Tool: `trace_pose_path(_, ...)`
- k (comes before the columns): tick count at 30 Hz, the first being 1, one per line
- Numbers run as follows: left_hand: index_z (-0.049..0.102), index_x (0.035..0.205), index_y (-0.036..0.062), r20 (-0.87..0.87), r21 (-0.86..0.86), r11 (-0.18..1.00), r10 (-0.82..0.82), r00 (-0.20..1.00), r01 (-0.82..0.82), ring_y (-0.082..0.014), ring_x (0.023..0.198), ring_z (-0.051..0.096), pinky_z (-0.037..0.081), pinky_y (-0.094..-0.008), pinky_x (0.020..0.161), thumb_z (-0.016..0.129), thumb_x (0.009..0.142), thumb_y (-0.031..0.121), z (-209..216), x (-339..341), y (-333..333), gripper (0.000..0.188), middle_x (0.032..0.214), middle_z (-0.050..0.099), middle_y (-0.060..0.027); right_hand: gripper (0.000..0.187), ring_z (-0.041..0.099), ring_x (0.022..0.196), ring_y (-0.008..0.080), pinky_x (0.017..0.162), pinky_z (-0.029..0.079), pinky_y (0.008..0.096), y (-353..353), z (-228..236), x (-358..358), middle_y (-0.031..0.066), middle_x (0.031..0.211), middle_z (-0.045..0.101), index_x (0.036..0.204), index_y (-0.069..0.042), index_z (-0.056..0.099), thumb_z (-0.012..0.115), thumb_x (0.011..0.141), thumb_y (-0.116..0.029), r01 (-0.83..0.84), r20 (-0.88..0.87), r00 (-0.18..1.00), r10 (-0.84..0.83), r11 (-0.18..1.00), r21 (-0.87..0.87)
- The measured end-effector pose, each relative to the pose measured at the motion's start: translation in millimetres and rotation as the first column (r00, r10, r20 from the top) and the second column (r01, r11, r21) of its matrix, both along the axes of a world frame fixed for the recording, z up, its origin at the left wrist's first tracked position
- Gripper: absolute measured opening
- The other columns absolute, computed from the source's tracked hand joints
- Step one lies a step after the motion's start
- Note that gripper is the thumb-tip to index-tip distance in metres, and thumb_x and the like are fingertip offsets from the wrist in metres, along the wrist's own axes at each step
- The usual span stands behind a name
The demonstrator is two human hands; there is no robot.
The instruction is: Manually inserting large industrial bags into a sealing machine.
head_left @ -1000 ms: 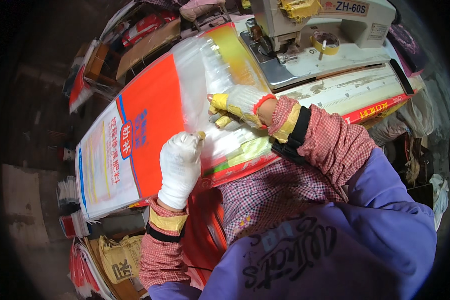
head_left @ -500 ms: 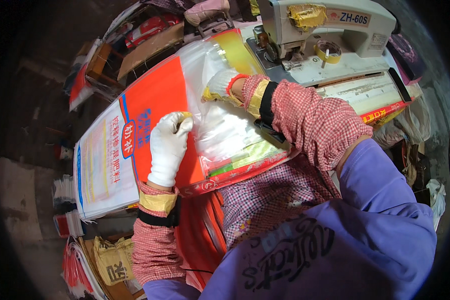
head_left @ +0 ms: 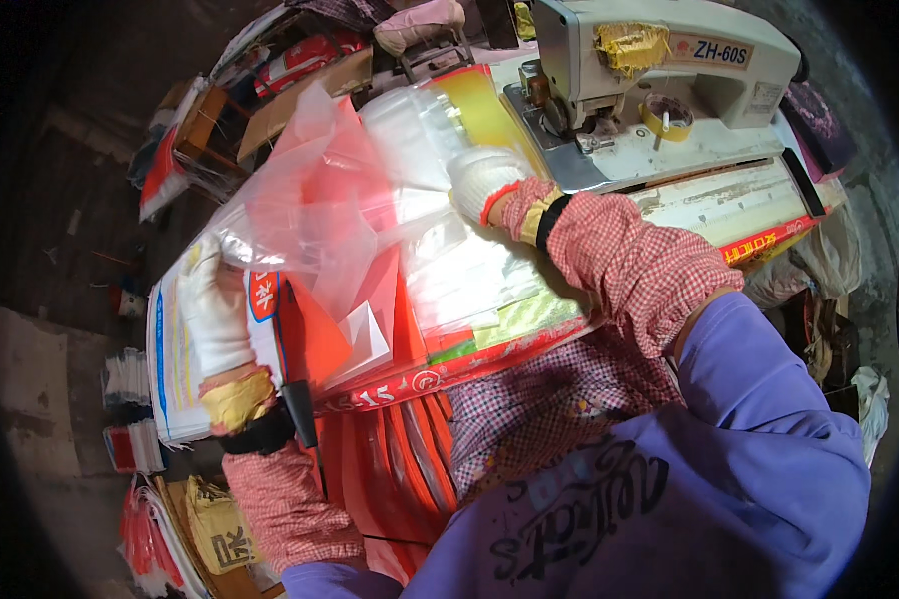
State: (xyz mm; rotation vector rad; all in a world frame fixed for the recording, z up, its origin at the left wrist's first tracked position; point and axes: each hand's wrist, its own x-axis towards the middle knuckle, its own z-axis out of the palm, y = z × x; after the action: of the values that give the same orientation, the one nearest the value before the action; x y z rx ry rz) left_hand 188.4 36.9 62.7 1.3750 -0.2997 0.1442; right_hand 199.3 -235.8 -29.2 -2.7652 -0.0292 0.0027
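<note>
My left hand [head_left: 215, 314], in a white glove, is closed on an edge of a clear plastic liner bag [head_left: 305, 215]. The film stretches from its fingers up and across to the right, above a stack of red and white printed sacks [head_left: 175, 369]. Below the film, the red part of the top sack is creased, with a white corner [head_left: 367, 334] folded up. My right hand [head_left: 489, 180], also gloved, is curled at the pile of clear plastic bags [head_left: 415, 120]; creases in the plastic run to its fingers, which are slightly blurred.
A sewing machine [head_left: 659, 65] stands at the far right, with a yellow tape roll [head_left: 666, 117] on its bed. A red-edged board [head_left: 509, 354] runs along the near side. Crates and cardboard [head_left: 275, 115] lie at the far left; a tan bag [head_left: 220, 524] sits low at the left.
My left hand has moved left, drawing the clear film over the red sack, which is now creased. My right hand has shifted slightly to the right along the plastic pile.
</note>
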Motion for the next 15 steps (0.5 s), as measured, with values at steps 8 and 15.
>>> trace_pose_path(8,0.053,0.083,0.0020,0.272,0.449,0.858,0.134,0.953,-0.249,-0.0048,0.068,0.050,0.041,-0.0201,0.063,0.059,0.082,0.008,15,-39,-10,0.009,0.075,0.056,0.0009,0.017,0.060,0.068,0.0308,0.058,0.047,0.0405,143,5,-119,0.0145,0.074,0.062,0.072,-0.002,0.061,0.055,0.072,-0.018,-0.982,0.386,0.105,0.917,0.034,0.187)
trace_pose_path(15,0.054,0.086,0.0010,0.253,0.588,0.741,0.213,0.944,-0.325,-0.0078,0.071,0.053,0.044,-0.0218,0.064,0.058,0.080,0.000,19,-105,15,0.008,0.079,0.058,-0.0022,0.019,0.058,0.059,0.0279,0.053,0.045,0.0403,95,-4,-21,0.0135,0.071,0.062,0.072,-0.008,0.064,0.064,0.067,-0.026,-0.602,0.313,0.790,0.527,0.569,0.560)
